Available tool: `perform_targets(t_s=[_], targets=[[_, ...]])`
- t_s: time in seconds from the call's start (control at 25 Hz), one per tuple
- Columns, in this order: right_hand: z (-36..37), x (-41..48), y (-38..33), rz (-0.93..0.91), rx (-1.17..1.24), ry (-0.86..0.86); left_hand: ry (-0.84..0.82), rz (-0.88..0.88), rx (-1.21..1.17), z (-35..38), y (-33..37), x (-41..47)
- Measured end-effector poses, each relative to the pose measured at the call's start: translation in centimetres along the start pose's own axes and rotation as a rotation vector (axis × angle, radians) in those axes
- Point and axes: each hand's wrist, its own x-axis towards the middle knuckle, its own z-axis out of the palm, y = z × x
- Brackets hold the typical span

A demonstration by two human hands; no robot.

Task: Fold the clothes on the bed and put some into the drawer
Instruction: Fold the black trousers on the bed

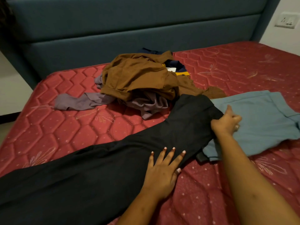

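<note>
Black garment (113, 159) runs diagonally from lower left to centre right across the red mattress (65, 127); left hand (164, 171) lies flat on it, fingers straight and spread, while right hand (226, 122) reaches forward, fingers curled tight round its far end. Lower-left end cut off by the frame edge; far end overlaps the folded blue cloth (259, 120) at right. Behind, mid-frame: brown garment (138, 77) heaped over grey garment (90, 101), teal headboard (113, 30) beyond.

Long black garment (105, 159) spread diagonally, folded blue cloth (259, 120), crumpled pile (139, 78)
</note>
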Motion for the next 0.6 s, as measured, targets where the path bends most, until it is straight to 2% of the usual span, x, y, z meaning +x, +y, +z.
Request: perform_targets(t_s=[0.12,0.28,0.36,0.4,0.48,0.52,0.6], targets=[[-0.7,-0.4,-0.5,0.237,0.172,-0.049,0.043,0.006,0.049,1.2,-0.2,-0.3],[-1.1,-1.9,-1.6,0.498,0.417,-0.089,0.101,0.042,-0.061,0.5,-0.4,-0.2],[-1.9,-2.7,-2.2,0.621,0.565,-0.144,0.137,0.05,-0.408,-1.0,-0.8,-1.3],[-2.5,-2.9,-2.7,0.66,0.651,-0.275,0.183,-0.005,-0.648,-1.9,-1.2,-2.4],[-4.4,-4.5,-4.8,0.641,0.796,-0.535,0.425,-0.26,-1.096,-4.5,-2.7,-5.7],[-4.9,-5.5,-6.4,0.593,0.912,-0.637,0.564,-0.398,-1.244,-6.0,-4.0,-7.8],[-6.0,-8.6,-10.3,0.461,1.11,-0.735,0.749,-0.618,-1.351,-8.9,-7.4,-11.9]])
